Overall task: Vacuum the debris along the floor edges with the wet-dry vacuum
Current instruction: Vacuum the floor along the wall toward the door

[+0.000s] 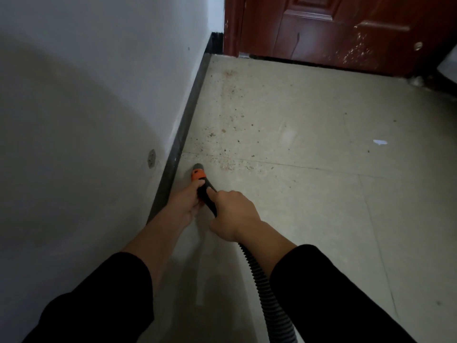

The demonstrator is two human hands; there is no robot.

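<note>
The left hand (pixel 184 200) wraps the stiff black wand (pixel 209 203) just behind its orange collar. The right hand (pixel 232 214) grips farther back, where the ribbed hose (pixel 262 280) starts. The nozzle (pixel 197 167) sits at the floor's (pixel 309 206) left edge beside the baseboard (pixel 183 134), seemingly touching down, just short of the debris (pixel 222 134). The wand looks light and rigid; the soft hose will likely drag.

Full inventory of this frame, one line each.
tiled floor: 1, beige, centre-right
plastered wall: 1, white, left
baseboard: 1, dark grey, foot of wall
round wall fitting: 1, grey, low on wall
panelled door: 1, red-brown, far end
vacuum nozzle with orange collar: 1, grey tip, at floor edge
ribbed vacuum hose: 1, dark grey, nozzle to bottom edge
crumbly debris: many specks, brown, ahead of nozzle
paper-like scrap: 1, white, floor right
left hand: 1, grips nozzle behind collar
right hand: 1, grips nozzle's black handle
sleeves: 2, black, bottom corners
</note>
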